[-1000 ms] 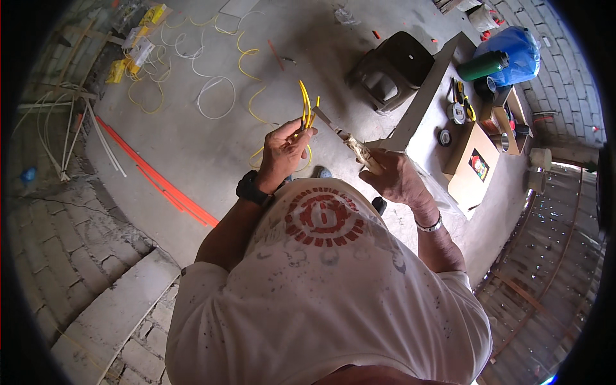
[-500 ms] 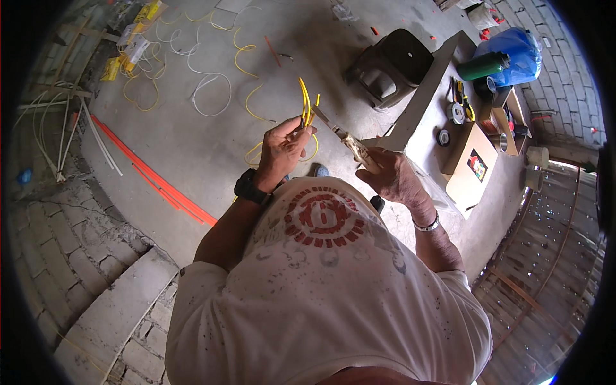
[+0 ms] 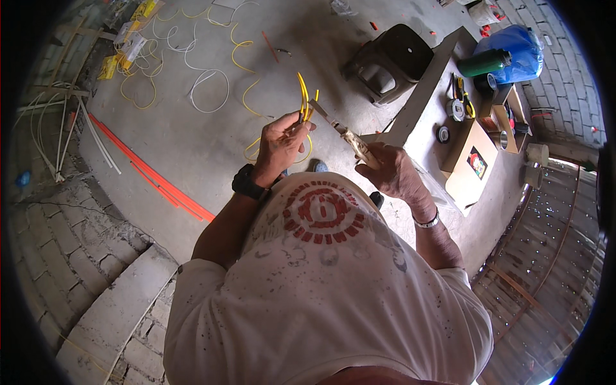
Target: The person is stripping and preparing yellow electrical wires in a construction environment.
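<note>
Since the earlier frame, a slight move far and left in view by the left hand (image 3: 281, 147) and right hand (image 3: 394, 170) together. Pinched closed at left, thumb against fingers, on a bundle of yellow wires (image 3: 303, 90), with ends upright beyond the fingertips. Curled closed at right, around the pale handle of a knife (image 3: 351, 140), with blade pointing far and left to just beside the wires; cannot tell whether touching. To the left on the floor, red-orange tubes (image 3: 160, 183); far right, a dark stool (image 3: 410, 51) beside a table (image 3: 420, 135) with an open cardboard box (image 3: 465, 186) and a green bottle (image 3: 484, 62).
</note>
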The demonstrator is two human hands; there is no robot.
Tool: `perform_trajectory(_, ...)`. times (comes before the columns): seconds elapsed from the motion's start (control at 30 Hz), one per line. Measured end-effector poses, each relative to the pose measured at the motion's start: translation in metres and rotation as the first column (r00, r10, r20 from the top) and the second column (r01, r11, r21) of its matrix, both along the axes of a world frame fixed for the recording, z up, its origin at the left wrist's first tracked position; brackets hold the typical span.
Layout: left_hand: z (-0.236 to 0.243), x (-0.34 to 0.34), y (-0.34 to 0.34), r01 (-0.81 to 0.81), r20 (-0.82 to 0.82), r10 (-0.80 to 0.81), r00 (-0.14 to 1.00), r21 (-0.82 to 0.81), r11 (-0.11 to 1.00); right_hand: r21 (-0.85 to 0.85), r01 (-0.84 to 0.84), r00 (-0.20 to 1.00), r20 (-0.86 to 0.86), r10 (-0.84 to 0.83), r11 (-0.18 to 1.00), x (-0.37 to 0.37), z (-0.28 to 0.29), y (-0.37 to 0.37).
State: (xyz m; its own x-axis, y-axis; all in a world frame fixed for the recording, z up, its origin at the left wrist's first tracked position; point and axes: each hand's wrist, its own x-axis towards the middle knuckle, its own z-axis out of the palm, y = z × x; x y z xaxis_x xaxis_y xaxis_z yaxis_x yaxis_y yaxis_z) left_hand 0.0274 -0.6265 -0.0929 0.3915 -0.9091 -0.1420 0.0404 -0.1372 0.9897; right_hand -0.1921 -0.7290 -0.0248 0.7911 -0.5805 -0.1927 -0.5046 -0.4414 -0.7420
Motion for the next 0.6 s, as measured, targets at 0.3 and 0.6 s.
perform_trajectory(0.3, 0.0031, 0.0001, 0.0007, 0.003, 0.029, -0.004, 1.000, 0.019, 1.000, -0.055, -0.044, 0.999, -0.003, 0.044, 0.998, -0.0015, -0.0026, -0.0017)
perform_trajectory(0.6, 0.0037, 0.0000, 0.0021, 0.019, 0.035, -0.021, 0.999, 0.044, 0.999, -0.062, -0.038, 0.999, 0.009, 0.038, 0.997, -0.0023, -0.0038, -0.0011)
